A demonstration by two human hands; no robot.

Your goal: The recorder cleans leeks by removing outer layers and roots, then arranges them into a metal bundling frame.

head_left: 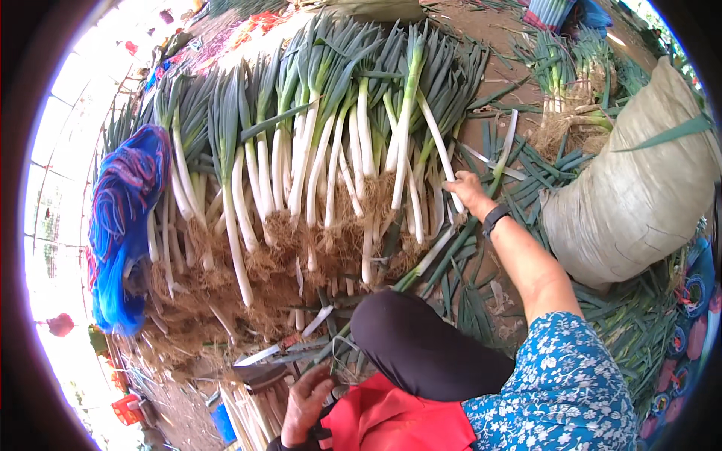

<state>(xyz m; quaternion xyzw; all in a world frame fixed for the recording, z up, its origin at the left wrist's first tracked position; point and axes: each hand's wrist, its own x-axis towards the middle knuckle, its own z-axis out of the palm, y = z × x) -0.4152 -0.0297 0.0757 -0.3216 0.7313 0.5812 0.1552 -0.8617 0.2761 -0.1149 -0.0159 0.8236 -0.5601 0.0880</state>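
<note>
A large heap of leeks (320,143) fills the middle, with green tops pointing away and white stems and brown roots toward me. At the heap's right edge, my right hand (468,192) is closed around the white lower stem of a leek (438,146). My left hand (304,400) is low in the view, beside my bent knee, its fingers loosely curled and apart with nothing visible in them. Close to it lie a dark block-like object (265,377) and a pale, flat, blade-like strip (257,356).
A stuffed pale sack (632,180) stands at right, among cut green leaves (538,177). Beyond it lie bundled leeks with roots (553,75). Blue netting (128,225) hangs over the heap's left end. White stalks (244,417) lie below, near a red container (128,410).
</note>
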